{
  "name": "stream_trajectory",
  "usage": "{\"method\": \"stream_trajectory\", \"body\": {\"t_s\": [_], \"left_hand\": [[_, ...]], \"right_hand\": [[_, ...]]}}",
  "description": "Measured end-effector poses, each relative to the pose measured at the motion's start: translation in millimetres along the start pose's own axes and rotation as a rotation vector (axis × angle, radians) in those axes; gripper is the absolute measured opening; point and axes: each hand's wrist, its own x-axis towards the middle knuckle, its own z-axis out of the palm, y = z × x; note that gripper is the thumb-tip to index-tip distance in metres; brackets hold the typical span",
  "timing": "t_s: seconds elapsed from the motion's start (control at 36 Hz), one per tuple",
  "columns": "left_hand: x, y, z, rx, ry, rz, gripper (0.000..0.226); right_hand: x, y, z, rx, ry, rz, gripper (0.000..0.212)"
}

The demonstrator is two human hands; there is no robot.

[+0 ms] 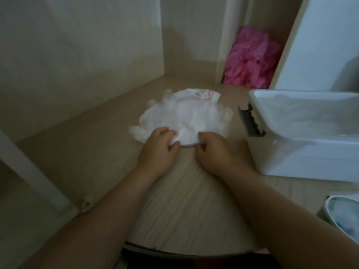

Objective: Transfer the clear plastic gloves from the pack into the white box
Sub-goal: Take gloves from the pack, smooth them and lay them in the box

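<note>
We grip the near edge of the clear plastic gloves (pixel 180 117) with both hands, our left hand (pixel 158 146) and right hand (pixel 211 150) each curled onto the heap's rim; the heap lies on the wooden top (pixel 184 210) at 12 o'clock from our hands, the printed pack (pixel 196 95) crumpled at its far edge. The white box (pixel 303 158) stands open at 3 o'clock, a strip of wood showing between it and the heap, its grey latch (pixel 250 121) jutting toward the gloves; a pink bag (pixel 250 65) sits at 1 o'clock behind a partition; from 9 to 11 o'clock the top stretches to the wall panels.
</note>
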Motion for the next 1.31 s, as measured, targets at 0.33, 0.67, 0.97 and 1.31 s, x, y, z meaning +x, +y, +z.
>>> {"method": "stream_trajectory", "body": {"t_s": [0.33,0.67,0.97,1.31], "left_hand": [[12,1,12,0.179,0.089,-0.014,0.030],[7,-5,11,-0.173,0.337,0.099,0.003],[9,-8,10,-0.235,0.311,0.027,0.012],[6,-3,10,-0.339,0.270,0.084,0.027]], "right_hand": [[2,6,4,0.080,0.006,0.020,0.055],[-1,9,4,0.113,-0.002,-0.057,0.055],[-2,14,9,0.135,0.061,-0.204,0.072],[-3,10,6,-0.028,-0.063,-0.178,0.047]]}}
